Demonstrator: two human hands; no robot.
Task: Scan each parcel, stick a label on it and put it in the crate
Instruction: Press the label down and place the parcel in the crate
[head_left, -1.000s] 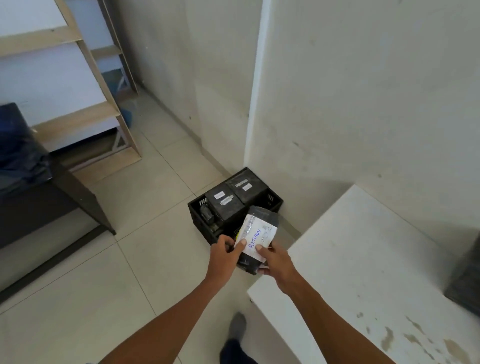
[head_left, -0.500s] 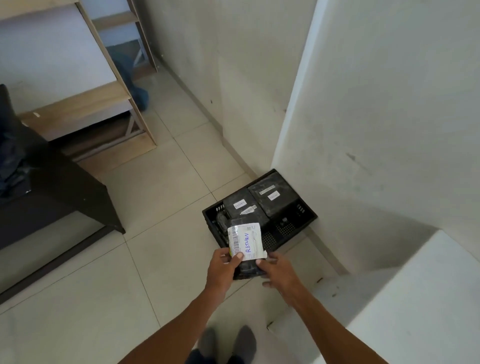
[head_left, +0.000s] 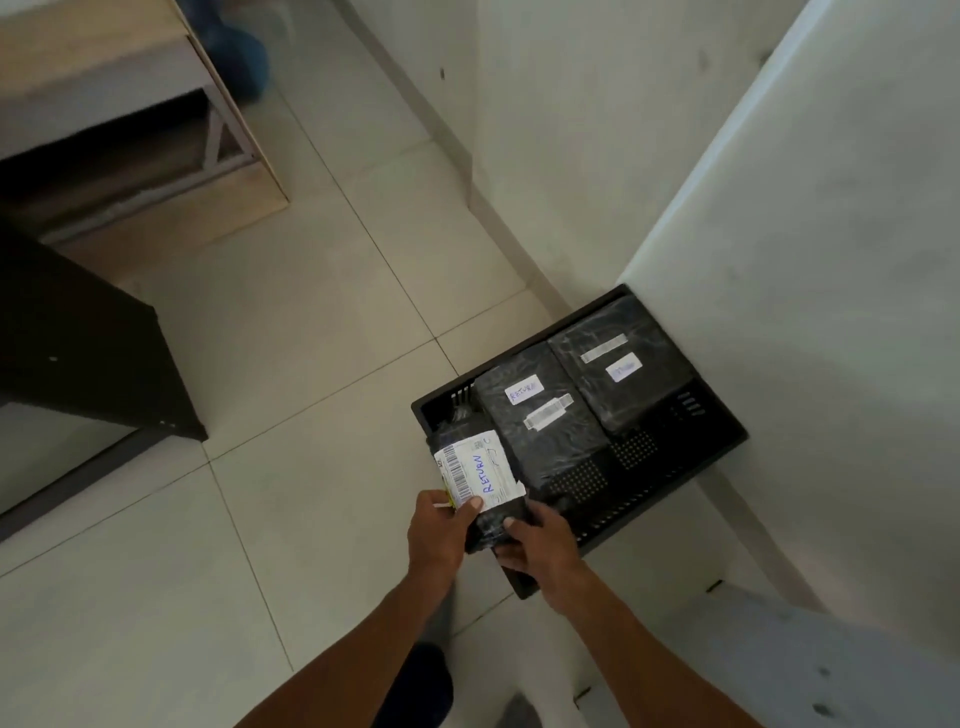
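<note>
Item: black-wrapped parcel, RETURN label up, above the crate's near-left corner. My left hand and right hand both grip its near end. Inside the crate: two labelled parcels.

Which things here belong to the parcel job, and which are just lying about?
Job: held parcel, left hand, right hand, black crate, near crated parcel, far crated parcel.
Lying about: wooden shelf, dark cabinet, blue object, white table.
</note>
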